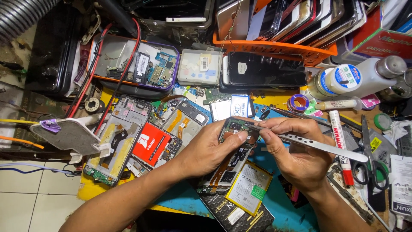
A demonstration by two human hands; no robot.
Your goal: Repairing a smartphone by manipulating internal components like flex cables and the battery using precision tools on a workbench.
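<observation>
Currently we've got an opened phone [234, 157] with its back cover off, lying tilted on the blue mat [274, 159] at centre bench. Our left hand [206, 150] grips it along its left edge, thumb pressed on the upper board area. Our right hand [296, 152] is pinched around metal tweezers [309, 142]; the tips sit at the top of the phone, just beside the left thumb. Whether the tips hold any part, we can't tell, too small.

The phone's yellow-edged battery [249, 187] is exposed at the lower end, with orange flex cables running up the middle. Under it lies a dark patterned box [238, 212].

Left of our hands are three more stripped phones: one with a red battery [150, 144], a bare frame [118, 139] beside it, and another frame [186, 120] just behind. A white stand with a purple clip [68, 133] is at far left.

Behind them: a tray of circuit boards [137, 64], a clear plastic parts box [199, 66], an intact dark phone [266, 68] lying flat, and an orange basket [274, 47] stacked with phones.

To the right: a white marker [339, 137] partly under the tweezers, scissors [369, 159], and white bottles [356, 77] on their sides.
</observation>
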